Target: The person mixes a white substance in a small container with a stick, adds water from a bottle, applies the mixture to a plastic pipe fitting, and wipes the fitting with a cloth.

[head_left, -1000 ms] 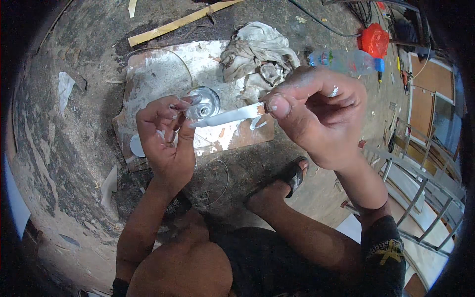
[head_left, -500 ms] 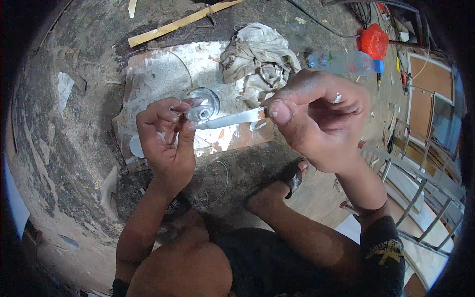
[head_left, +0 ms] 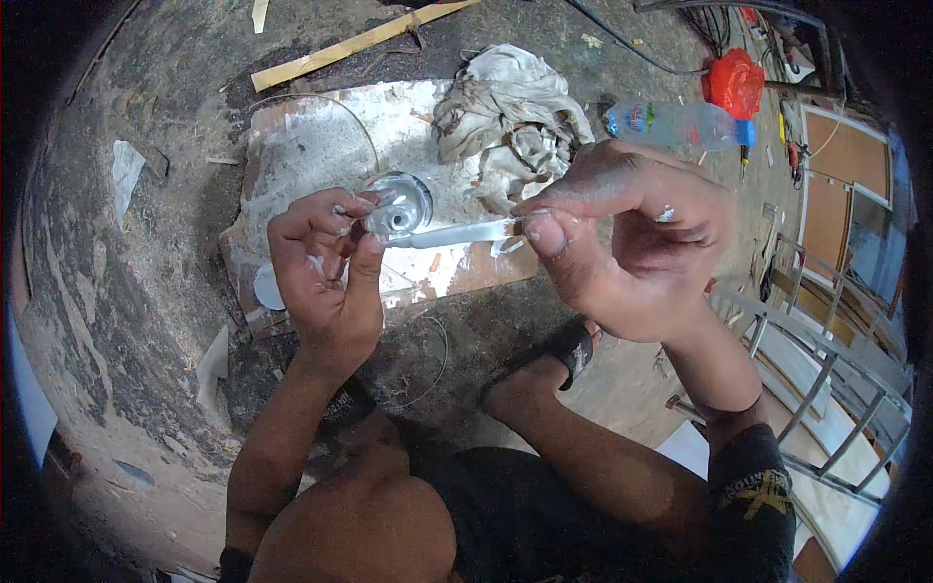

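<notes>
Tape (head_left: 457,233) stretched between hands, left hand (head_left: 326,267) clamped on roll (head_left: 398,206), right hand (head_left: 632,238) pinching free end, board (head_left: 321,146) edge below wrists, rag (head_left: 505,117) just past.

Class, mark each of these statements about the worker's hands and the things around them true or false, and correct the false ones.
1. The left hand holds a round shiny metal piece. True.
2. The right hand pinches the end of a flat metal strip. True.
3. The crumpled rag lies under the person's foot. False: it lies on the stained board, beyond the hands.
4. The plastic bottle stands upright. False: it lies on its side on the ground.
5. A wooden slat lies on the ground beyond the board. True.
</notes>
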Demonstrator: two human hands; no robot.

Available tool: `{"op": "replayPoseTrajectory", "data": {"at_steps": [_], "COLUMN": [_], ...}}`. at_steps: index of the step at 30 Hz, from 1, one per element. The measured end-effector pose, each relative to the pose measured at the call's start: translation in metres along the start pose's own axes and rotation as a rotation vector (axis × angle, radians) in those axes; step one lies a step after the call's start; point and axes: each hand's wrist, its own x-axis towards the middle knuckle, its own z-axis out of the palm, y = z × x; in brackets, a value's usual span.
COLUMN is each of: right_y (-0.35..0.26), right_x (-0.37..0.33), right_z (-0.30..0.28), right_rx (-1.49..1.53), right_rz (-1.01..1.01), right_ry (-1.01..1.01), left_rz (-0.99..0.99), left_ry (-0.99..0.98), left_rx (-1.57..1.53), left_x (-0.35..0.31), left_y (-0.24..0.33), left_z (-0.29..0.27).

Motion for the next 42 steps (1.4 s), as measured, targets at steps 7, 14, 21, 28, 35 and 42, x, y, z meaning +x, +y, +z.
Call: {"op": "replayPoseTrajectory", "data": {"at_steps": [7, 14, 21, 28, 35, 42], "right_y": [-0.0056, -0.0069, -0.0088, -0.009, -0.0071, -0.0065], "right_x": [0.0023, 0.0051, 0.0061, 0.0056, 0.006, 0.0059], "right_z": [-0.0039, -0.0056, -0.004, -0.0058, -0.0088, -0.0094], "right_rx": [-0.095, -0.146, -0.189, -0.247, -0.307, -0.294], "right_rz": [-0.035, -0.107, -0.137, -0.151, -0.209, -0.272], "right_ry": [-0.015, -0.033, -0.031, -0.074, -0.105, -0.103], "left_rz": [0.002, -0.006, 0.001, 0.004, -0.008, -0.035], "left_ry": [0.025, 0.026, 0.028, 0.013, 0.018, 0.054], "left_rx": [-0.036, -0.053, -0.021, -0.058, -0.051, -0.074], "left_x": [-0.0016, -0.0016, -0.0007, -0.0003, -0.0004, -0.0041], "left_y": [-0.0044, -0.0044, -0.0004, 0.001, 0.003, -0.0008], "left_z": [0.0002, 0.0011, 0.0009, 0.0016, 0.003, 0.0033]}}
